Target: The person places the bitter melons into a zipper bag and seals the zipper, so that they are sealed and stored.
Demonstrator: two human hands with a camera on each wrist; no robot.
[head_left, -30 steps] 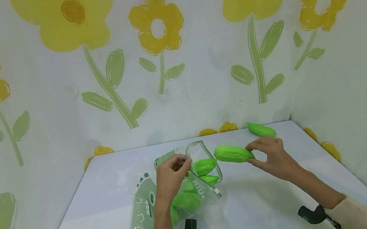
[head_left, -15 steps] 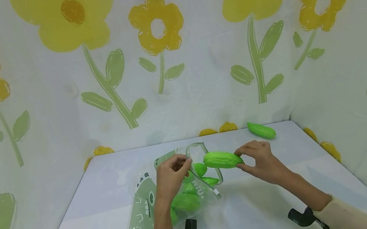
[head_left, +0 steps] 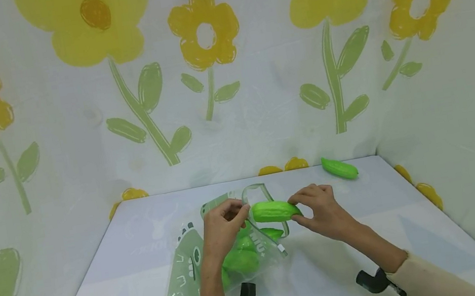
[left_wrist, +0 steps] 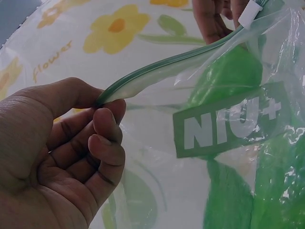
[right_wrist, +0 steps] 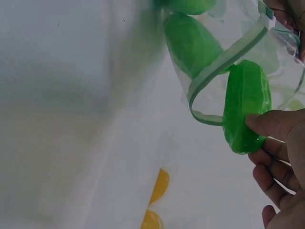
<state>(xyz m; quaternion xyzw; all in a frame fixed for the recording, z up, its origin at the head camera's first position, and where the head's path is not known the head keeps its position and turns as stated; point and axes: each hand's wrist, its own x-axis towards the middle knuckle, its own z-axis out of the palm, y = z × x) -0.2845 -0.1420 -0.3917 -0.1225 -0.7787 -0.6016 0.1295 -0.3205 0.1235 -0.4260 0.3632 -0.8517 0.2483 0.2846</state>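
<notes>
Between thumb and fingers, my right hand [head_left: 323, 212] pinches one end of a bright green, ridged toy cucumber [head_left: 271, 212]. Its far end is at the mouth of a clear zip bag [head_left: 182, 274] printed with a green cartoon face. In the right wrist view, the cucumber [right_wrist: 245, 88] lies across the green zip rim [right_wrist: 228, 55]. My left hand [head_left: 221, 229] pinches the bag's edge and keeps the mouth spread. The left wrist view shows thumb and forefinger on the green zip strip [left_wrist: 162, 62]. Several green pieces [head_left: 240, 261] show through the plastic.
Another green toy cucumber [head_left: 339, 168] lies at the back right of the white table [head_left: 113, 269]. A white zip slider [head_left: 282, 249] hangs on the bag's near edge. Flower-printed cloth [head_left: 262, 129] stands behind and at both sides of the table.
My right hand has carried the cucumber leftward, from beside the bag to its mouth. The left hand has stayed in place, holding the bag edge.
</notes>
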